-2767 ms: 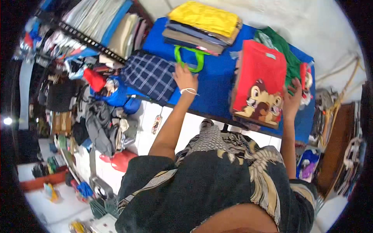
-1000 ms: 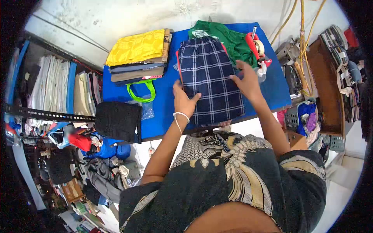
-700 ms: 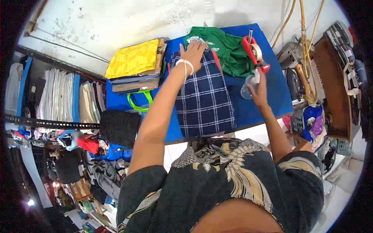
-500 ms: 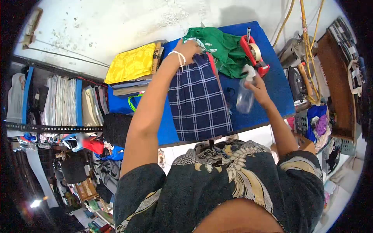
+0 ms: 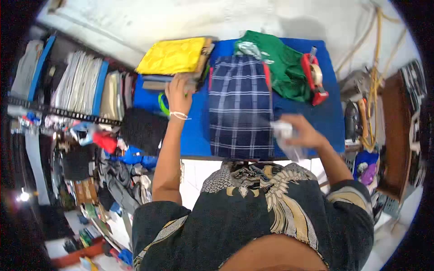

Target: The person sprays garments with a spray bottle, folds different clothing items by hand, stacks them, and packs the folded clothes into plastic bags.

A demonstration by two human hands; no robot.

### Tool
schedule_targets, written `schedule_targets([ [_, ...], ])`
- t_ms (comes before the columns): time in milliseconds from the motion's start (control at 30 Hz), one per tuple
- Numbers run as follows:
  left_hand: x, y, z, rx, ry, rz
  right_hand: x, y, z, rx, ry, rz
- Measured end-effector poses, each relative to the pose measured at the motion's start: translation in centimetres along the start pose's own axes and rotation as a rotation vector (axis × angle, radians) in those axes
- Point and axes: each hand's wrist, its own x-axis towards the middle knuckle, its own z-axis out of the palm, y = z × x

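A dark blue checked pair of shorts [image 5: 242,106] lies flat on the blue table, its gathered waistband toward the wall. My right hand [image 5: 302,130] is wrapped round a clear spray bottle [image 5: 289,143] with a white nozzle, tilted over the garment's right edge and blurred by motion. On the other side, my left hand [image 5: 179,95], with a white band at the wrist, is at the near edge of a folded clothes stack [image 5: 156,85]. Its fingers look apart and hold nothing I can see. A yellow patterned cloth [image 5: 172,56] tops that stack.
Green printed fabric [image 5: 285,67] lies crumpled beyond the shorts, beside a red tape dispenser [image 5: 312,77]. A bright green loop [image 5: 163,105] is near my left hand. An iron [image 5: 352,119] and hanging yellow cords [image 5: 373,90] are at the right. Shelves of folded clothes [image 5: 77,81] line the left.
My left hand has left the waistband and moved left to the clothes stack. My right hand has brought the spray bottle nearer to me and over the shorts' edge. The view has shifted.
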Motion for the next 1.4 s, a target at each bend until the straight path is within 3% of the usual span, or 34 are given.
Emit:
schedule_targets([
  [67, -5.8, -5.1, 1.2, 0.116, 0.015, -0.263, -1.4, -0.2, 1.3, 0.102, -0.086, 0.059],
  [133, -11.1, -9.6, 1.3, 0.173, -0.013, -0.418, -2.4, 0.0, 2.4, 0.337, 0.072, 0.168],
  [233, -16.4, -13.6, 1.1, 0.295, -0.126, -0.567, -4.3, 3.0, 1.9, 0.287, 0.321, 0.255],
  [333, -18.9, -16.4, 1.9, 0.368, -0.274, -0.563, -3.3, 6.8, 2.3, 0.103, 0.809, 0.130],
  [367, -19.4, -17.1, 2.2, 0.380, -0.302, -0.557, -4.6, 10.7, 1.5, -0.065, 0.890, 0.174],
  [400, -19.8, -17.8, 2.7, 0.400, -0.322, -0.578, -4.0, 11.4, 1.7, -0.068, 0.881, 0.171],
  [467, -20.5, -18.3, 3.2, 0.449, -0.308, -0.489, -3.6, 12.5, 1.8, -0.294, 1.065, 0.149],
  [500, -20.7, -18.7, 3.4, 0.452, -0.277, -0.458, -4.0, 13.6, 1.9, -0.284, 0.997, 0.250],
  [533, -20.8, -19.1, 3.3, 0.470, -0.284, -0.435, -3.1, 12.4, 2.4, -0.293, 0.992, 0.247],
  [600, -20.7, -18.7, 3.3, 0.496, -0.289, -0.392, -1.1, 6.7, 3.1, -0.815, 1.095, 0.156],
  [633, -20.4, -18.6, 3.1, 0.486, -0.312, -0.385, 0.3, 4.6, 3.5, -0.819, 1.087, 0.152],
  [700, -20.9, -19.2, 3.6, 0.548, -0.282, -0.332, 3.6, 0.4, 4.9, -0.784, 1.283, -0.017],
  [767, -20.3, -19.5, 3.1, 0.458, -0.279, -0.354, 9.3, -3.8, 9.1, -0.432, 1.241, -0.010],
  [800, -20.2, -19.7, 3.1, 0.437, -0.169, -0.333, 11.4, -4.7, 10.3, -0.466, 1.163, 0.024],
  [867, -20.0, -20.8, 2.6, 0.276, -0.103, -0.398, 18.0, -7.9, 16.2, 0.018, 0.875, -0.059],
  [933, -19.5, -22.0, 1.3, 0.115, -0.040, -0.466, 22.7, -6.5, 22.1, 0.647, 0.536, 0.061],
  [1000, -18.6, -23.0, -0.9, -0.278, -0.040, -0.847, 26.6, -2.7, 27.8, 0.868, 0.239, 0.255],
  [1033, -19.2, -24.1, -0.7, -0.318, 0.164, -0.673, 28.6, -1.0, 30.5, 0.979, 0.139, 0.379],
  [1133, -18.8, -24.4, -4.1, -0.326, 0.082, -0.686, 34.7, 2.4, 37.6, 1.340, -0.099, 0.575],
  [1167, -17.7, -23.3, -6.2, -0.462, 0.082, -0.828, 36.3, 2.5, 39.5, 1.441, -0.116, 0.597],
  [1200, -17.9, -22.9, -6.9, -0.393, 0.123, -0.697, 37.9, 2.3, 41.2, 1.543, -0.133, 0.620],
  [1233, -18.2, -22.6, -7.4, -0.324, 0.159, -0.565, 39.4, 2.1, 42.7, 1.640, -0.045, 0.780],
  [1267, -18.0, -21.5, -8.4, 0.001, 0.253, -0.291, 40.4, 2.1, 43.7, 1.707, -0.023, 0.801],
  [1333, -17.6, -17.2, -10.6, -0.106, -0.075, -0.395, 41.0, 1.6, 44.6, 1.790, -0.011, 0.754],
  [1367, -19.6, -16.1, -8.0, -0.214, -0.046, -0.354, 40.7, 1.1, 44.2, 1.814, -0.024, 0.713],
  [1400, -18.7, -12.8, -9.6, -0.453, -0.191, -0.486, 40.0, 0.7, 43.6, 1.830, -0.038, 0.664],
])
